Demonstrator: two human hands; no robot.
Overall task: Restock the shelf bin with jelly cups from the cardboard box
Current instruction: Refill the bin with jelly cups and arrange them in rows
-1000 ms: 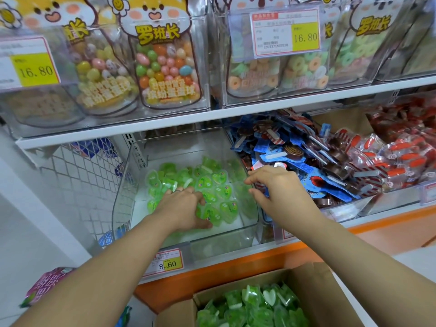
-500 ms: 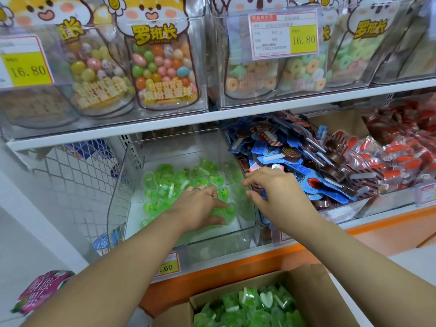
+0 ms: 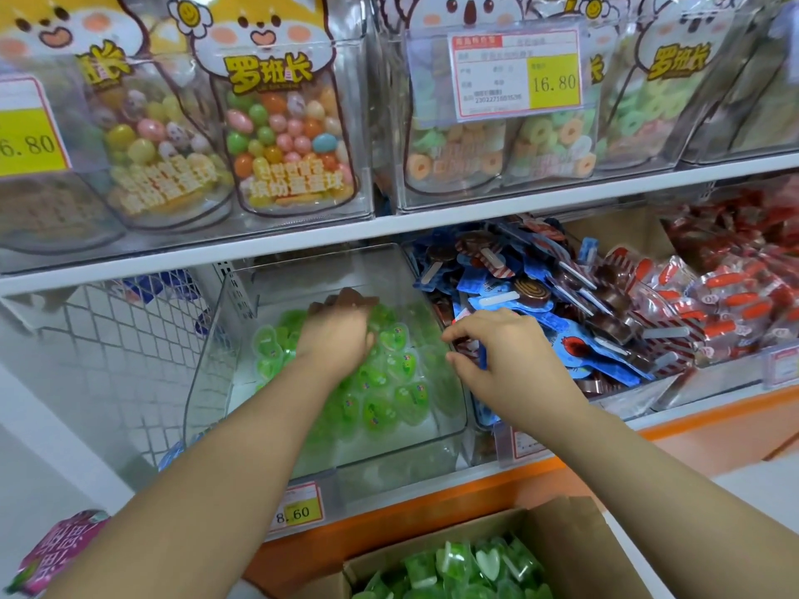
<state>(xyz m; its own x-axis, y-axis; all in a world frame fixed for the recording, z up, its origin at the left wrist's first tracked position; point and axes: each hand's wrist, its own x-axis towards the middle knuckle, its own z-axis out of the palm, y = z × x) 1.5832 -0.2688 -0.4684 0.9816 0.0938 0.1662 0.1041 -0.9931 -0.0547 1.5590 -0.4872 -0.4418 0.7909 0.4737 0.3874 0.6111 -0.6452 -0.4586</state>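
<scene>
Upper shelf (image 3: 475, 216): white board crossing my view from 9 to 2 o'clock. I count clear bins side by side on it, with candy-ball bags (image 3: 281, 136) at 11 and ring-candy bags (image 3: 497, 144) at 1.
Lower shelf (image 3: 432, 508): orange front. The clear shelf bin (image 3: 207, 382) sits at centre, blue lollipop packs (image 3: 519, 296) just beside it toward 3, and red packs (image 3: 735, 304) farther out at 3.
Shelf lip: price tag (image 3: 298, 510) at 6 of the shelf bin.
Floor (image 3: 756, 477): open cardboard box (image 3: 562, 542) at 6, pink pack (image 3: 56, 551) at 8.
</scene>
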